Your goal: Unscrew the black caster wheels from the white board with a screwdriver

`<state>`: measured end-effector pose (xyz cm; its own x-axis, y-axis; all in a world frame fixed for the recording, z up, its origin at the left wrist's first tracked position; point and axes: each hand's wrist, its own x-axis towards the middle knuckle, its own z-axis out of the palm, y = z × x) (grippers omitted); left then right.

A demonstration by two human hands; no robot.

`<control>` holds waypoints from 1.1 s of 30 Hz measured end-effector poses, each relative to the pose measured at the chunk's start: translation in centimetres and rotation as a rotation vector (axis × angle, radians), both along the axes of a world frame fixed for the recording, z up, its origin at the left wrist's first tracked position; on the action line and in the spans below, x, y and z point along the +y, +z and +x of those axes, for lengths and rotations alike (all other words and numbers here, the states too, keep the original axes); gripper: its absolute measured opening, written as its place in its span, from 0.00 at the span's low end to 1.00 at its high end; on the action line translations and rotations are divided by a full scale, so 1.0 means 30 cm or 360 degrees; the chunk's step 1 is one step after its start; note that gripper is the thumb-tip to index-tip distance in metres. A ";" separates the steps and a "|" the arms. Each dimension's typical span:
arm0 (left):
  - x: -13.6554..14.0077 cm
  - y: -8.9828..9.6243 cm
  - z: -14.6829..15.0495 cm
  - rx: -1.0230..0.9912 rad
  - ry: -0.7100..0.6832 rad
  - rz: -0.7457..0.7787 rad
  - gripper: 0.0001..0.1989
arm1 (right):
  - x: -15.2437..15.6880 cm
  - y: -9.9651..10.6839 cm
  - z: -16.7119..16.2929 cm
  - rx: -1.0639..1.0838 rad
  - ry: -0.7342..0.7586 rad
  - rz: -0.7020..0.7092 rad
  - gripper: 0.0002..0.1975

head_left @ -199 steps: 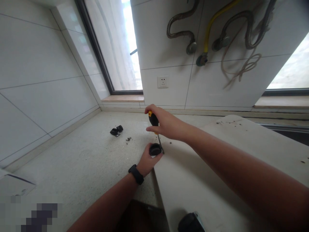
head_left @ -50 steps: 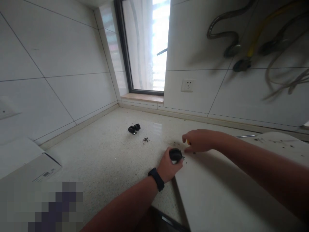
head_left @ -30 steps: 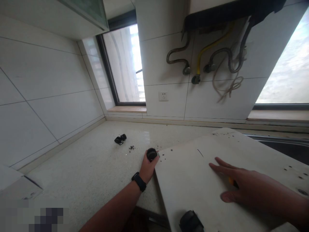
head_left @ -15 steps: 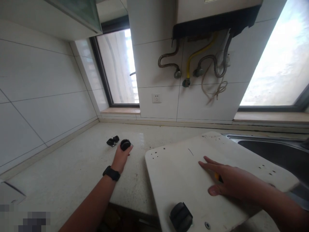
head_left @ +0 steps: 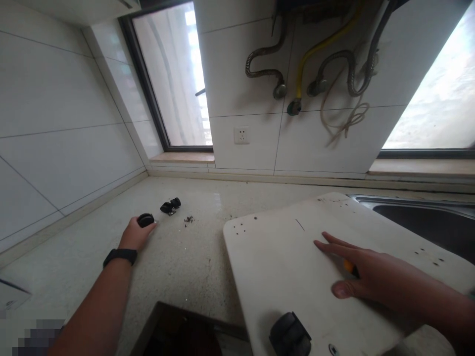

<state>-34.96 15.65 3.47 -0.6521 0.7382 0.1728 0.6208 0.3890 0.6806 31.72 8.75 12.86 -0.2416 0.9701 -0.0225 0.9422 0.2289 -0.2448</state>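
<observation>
Held caster: a black caster [head_left: 145, 220] was in the left hand [head_left: 135, 235], thumb and fingers closed round it; how its mounting plate sat could not be told.
Loose casters: two black casters [head_left: 170, 204] lay just beside that grip, to its right and slightly beyond, in a line slanting away rightward; the left hand was much the nearer.
Screws: a small scatter of screws [head_left: 189, 219] lay right of the left grip, past the pair.
Right hand: the right hand [head_left: 365, 272] rested over the white board [head_left: 274, 267], forefinger and thumb spread wide; a yellow-and-black handle [head_left: 349, 267] showed between them, but whether hidden fingers gripped it could not be told.
Board caster: another caster [head_left: 290, 335] sat on the board, left of the right hand and nearer the body.
</observation>
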 end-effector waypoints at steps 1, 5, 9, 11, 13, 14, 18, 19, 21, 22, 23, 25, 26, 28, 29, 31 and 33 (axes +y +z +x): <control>0.000 -0.016 -0.008 0.0022 0.0006 -0.0046 0.37 | 0.003 0.000 0.001 -0.0018 0.0023 -0.0108 0.43; 0.005 -0.063 -0.025 0.0132 0.0002 -0.0168 0.40 | 0.014 -0.012 0.009 -0.0084 0.0020 -0.0275 0.46; 0.018 -0.078 -0.042 0.0259 0.0024 -0.0203 0.39 | 0.017 -0.031 0.025 -0.0083 0.0027 -0.0227 0.45; 0.029 -0.080 -0.046 0.0274 0.0029 -0.0175 0.39 | 0.019 -0.039 0.031 -0.0057 0.0042 -0.0182 0.45; 0.046 -0.082 -0.044 0.0300 0.0033 -0.0155 0.39 | 0.021 -0.042 0.034 -0.0031 0.0042 -0.0150 0.44; 0.056 -0.085 -0.041 0.0316 0.0035 -0.0149 0.39 | 0.022 -0.042 0.033 -0.0023 0.0035 -0.0145 0.44; 0.097 -0.105 -0.026 0.0397 0.0014 -0.0148 0.35 | 0.023 -0.037 0.023 -0.0013 0.0035 -0.0157 0.44; 0.104 -0.110 -0.023 0.0426 -0.0003 -0.0151 0.33 | 0.023 -0.036 0.020 -0.0018 0.0038 -0.0164 0.44; 0.111 -0.118 -0.017 0.0494 -0.0039 -0.0152 0.30 | 0.024 -0.036 0.017 -0.0034 0.0038 -0.0177 0.44; 0.109 -0.120 -0.013 0.0532 -0.0052 -0.0147 0.30 | 0.024 -0.035 0.016 -0.0043 0.0037 -0.0185 0.44; 0.105 -0.120 -0.007 0.0567 -0.0059 -0.0138 0.31 | 0.024 -0.035 0.016 -0.0050 0.0035 -0.0190 0.44; 0.090 -0.117 0.009 0.0627 -0.0054 -0.0109 0.37 | 0.020 -0.027 0.013 -0.0059 0.0041 -0.0206 0.45; 0.080 -0.114 0.020 0.0664 -0.0039 -0.0075 0.41 | 0.015 -0.020 0.009 -0.0059 0.0050 -0.0214 0.45; 0.063 -0.105 0.050 0.0759 0.0002 0.0051 0.48 | 0.001 0.004 -0.003 -0.0056 0.0084 -0.0233 0.46; 0.056 -0.097 0.069 0.0812 0.0018 0.0143 0.48 | -0.007 0.019 -0.010 -0.0062 0.0089 -0.0255 0.46; 0.046 -0.072 0.120 0.0884 -0.0016 0.0324 0.43 | -0.022 0.048 -0.027 -0.0098 0.0058 -0.0306 0.48; 0.032 -0.027 0.193 0.0897 -0.0119 0.0478 0.36 | -0.033 0.071 -0.040 -0.0101 0.0077 -0.0313 0.48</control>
<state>-29.16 16.62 2.68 -0.3498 0.6444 0.6800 0.9330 0.1743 0.3148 30.51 7.75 14.98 -0.2797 0.9329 -0.2268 0.9462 0.2279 -0.2296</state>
